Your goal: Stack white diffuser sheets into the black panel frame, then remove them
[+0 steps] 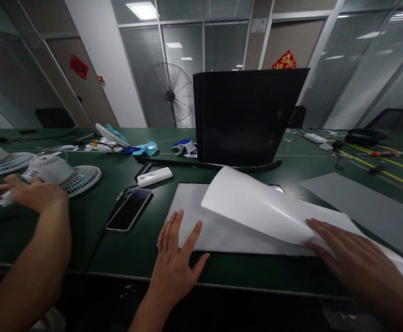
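A flat grey-white panel [222, 233] with a thin black edge lies on the green table in front of me. My left hand [175, 256] rests at its lower left corner, fingers spread, gripping nothing. Over the panel a glossy white sheet [253, 203] curls up, its left end raised off the surface. Toward the right, my right hand [350, 258] has the sheet's near edge between its fingers and thumb. The sheet's far right part runs behind that hand and forearm, so some of it is hidden.
A phone [130, 210] and a white handheld device [155, 177] lie left of the panel. Behind it stands a big black screen [246, 115]. Another grey sheet [370, 207] lies right. At left, a co-worker's hands [38, 193] are beside white fan parts [83, 180].
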A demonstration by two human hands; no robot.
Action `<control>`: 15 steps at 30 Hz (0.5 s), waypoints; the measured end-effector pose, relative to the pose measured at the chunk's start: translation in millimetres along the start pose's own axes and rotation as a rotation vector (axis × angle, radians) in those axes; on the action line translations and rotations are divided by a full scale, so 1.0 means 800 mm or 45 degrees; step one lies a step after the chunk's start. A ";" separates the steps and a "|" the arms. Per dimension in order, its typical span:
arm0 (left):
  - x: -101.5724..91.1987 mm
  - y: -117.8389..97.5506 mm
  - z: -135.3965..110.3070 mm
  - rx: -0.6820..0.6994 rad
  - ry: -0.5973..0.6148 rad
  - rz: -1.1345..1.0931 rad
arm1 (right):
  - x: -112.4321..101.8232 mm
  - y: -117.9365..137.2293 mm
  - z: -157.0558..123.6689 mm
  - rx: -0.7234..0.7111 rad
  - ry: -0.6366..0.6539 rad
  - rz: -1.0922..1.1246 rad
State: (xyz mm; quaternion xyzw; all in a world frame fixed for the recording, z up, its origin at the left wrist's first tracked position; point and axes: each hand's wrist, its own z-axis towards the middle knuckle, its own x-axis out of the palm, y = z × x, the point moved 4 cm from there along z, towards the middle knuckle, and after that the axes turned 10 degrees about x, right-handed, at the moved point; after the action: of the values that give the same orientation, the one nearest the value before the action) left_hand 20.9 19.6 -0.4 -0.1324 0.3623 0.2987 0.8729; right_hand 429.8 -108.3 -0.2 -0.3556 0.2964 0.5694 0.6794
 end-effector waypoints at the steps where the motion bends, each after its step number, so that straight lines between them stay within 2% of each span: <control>1: 0.000 -0.001 -0.001 0.000 -0.013 -0.002 | -0.002 0.026 0.015 -0.062 -0.015 0.017; 3: 0.000 -0.001 -0.001 -0.004 -0.008 -0.015 | 0.001 0.063 0.035 -0.182 -0.023 0.044; 5: -0.001 -0.001 0.001 -0.004 0.007 -0.027 | 0.011 0.082 0.045 -0.239 -0.011 0.063; 10: -0.002 0.000 0.008 0.048 0.055 -0.049 | 0.040 0.104 0.056 -0.299 0.066 0.129; 15: 0.010 0.006 0.008 0.105 0.181 -0.115 | 0.050 0.114 0.060 -0.302 0.183 0.206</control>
State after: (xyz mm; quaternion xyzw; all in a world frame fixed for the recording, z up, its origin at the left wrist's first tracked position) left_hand 25.6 29.3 -1.6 -0.1336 0.4291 0.2339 0.8622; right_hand 347.1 -37.5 -18.5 -0.4482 0.3025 0.6263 0.5616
